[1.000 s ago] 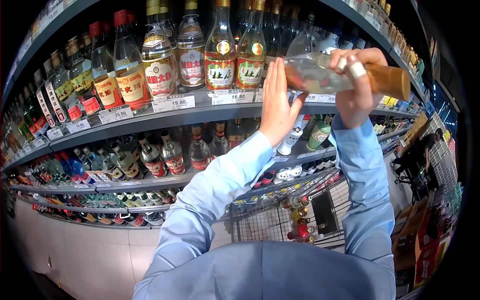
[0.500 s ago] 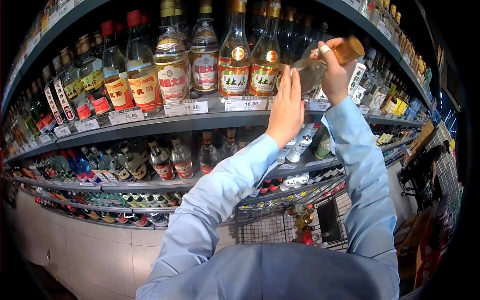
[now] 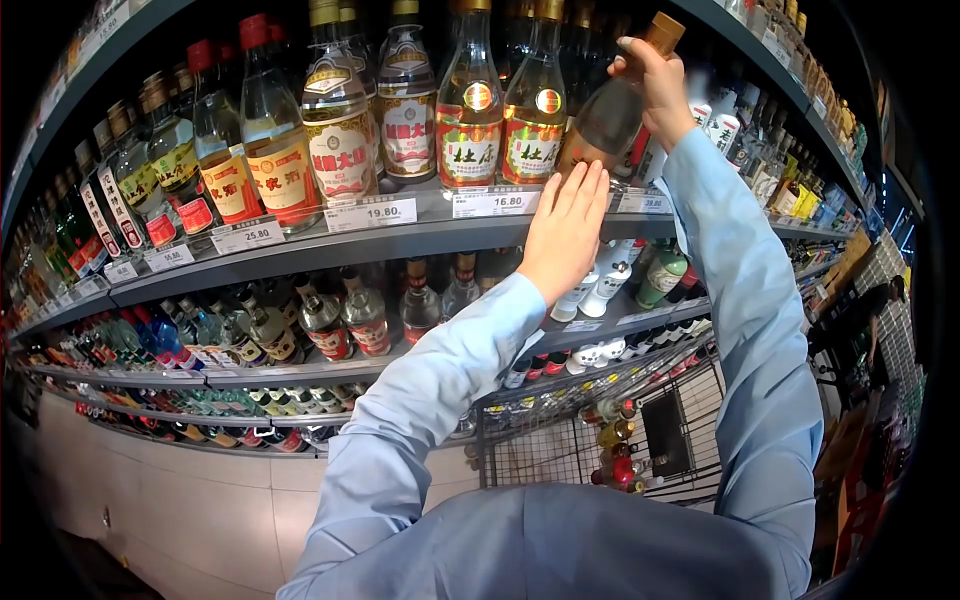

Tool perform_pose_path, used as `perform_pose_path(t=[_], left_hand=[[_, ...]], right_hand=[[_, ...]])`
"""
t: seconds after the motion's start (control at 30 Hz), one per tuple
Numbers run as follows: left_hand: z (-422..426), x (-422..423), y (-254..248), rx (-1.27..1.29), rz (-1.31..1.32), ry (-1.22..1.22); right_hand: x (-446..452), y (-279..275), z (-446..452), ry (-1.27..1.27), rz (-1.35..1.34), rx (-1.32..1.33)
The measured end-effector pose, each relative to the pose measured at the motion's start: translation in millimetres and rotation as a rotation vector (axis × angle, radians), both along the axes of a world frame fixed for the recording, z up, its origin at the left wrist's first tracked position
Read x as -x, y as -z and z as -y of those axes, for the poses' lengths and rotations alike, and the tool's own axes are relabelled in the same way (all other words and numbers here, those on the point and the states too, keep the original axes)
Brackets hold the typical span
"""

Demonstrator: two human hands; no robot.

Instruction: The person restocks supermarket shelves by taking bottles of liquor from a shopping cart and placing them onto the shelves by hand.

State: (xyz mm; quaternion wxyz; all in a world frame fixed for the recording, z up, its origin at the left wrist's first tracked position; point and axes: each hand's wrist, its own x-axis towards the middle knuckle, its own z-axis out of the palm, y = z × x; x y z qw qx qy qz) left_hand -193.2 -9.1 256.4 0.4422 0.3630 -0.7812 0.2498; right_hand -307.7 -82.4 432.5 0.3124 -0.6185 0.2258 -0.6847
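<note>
A glass bottle with a gold-brown cap [image 3: 605, 112] leans at the front of the upper shelf, its top tipped to the right. My right hand [image 3: 662, 92] is closed around its neck just below the cap. Low on the bottle lie the outstretched fingers of my left hand [image 3: 566, 225], flat and hiding part of the label and base. Immediately left stands a clear bottle with a red and green label [image 3: 533, 120], upright among similar ones.
Price tags line the shelf edge [image 3: 430, 236]. Lower shelves hold more bottles, including a green bottle [image 3: 662, 275]. Below on the right, a wire shopping cart [image 3: 540, 455] carries several bottles. Rows of bottles continue along both sides.
The bottle has swung from a strong tilt to a more upright lean, its base now lower at the shelf. My right hand stayed on the neck; my left hand moved slightly down.
</note>
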Motion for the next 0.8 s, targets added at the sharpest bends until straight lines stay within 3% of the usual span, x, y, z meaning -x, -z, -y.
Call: perform_pose_path(t=[0.2,0.57,0.67,0.8], left_hand=[[-0.5,0.4,4.0,-0.031,0.064,-0.040],[0.4,-0.9,5.1,-0.038,0.097,-0.047],[-0.1,-0.7,4.6,-0.049,0.098,-0.047],[0.5,0.0,5.3,-0.053,0.103,-0.055]], right_hand=[[-1.4,-6.4,20.8,-0.059,-0.118,-0.118],[-14.3,-5.7,47.4,0.055,-0.223,-0.124],[-10.6,-9.9,51.1,-0.120,-0.206,-0.205],[-28.8,8.7,41.3,0.352,-0.159,0.179]])
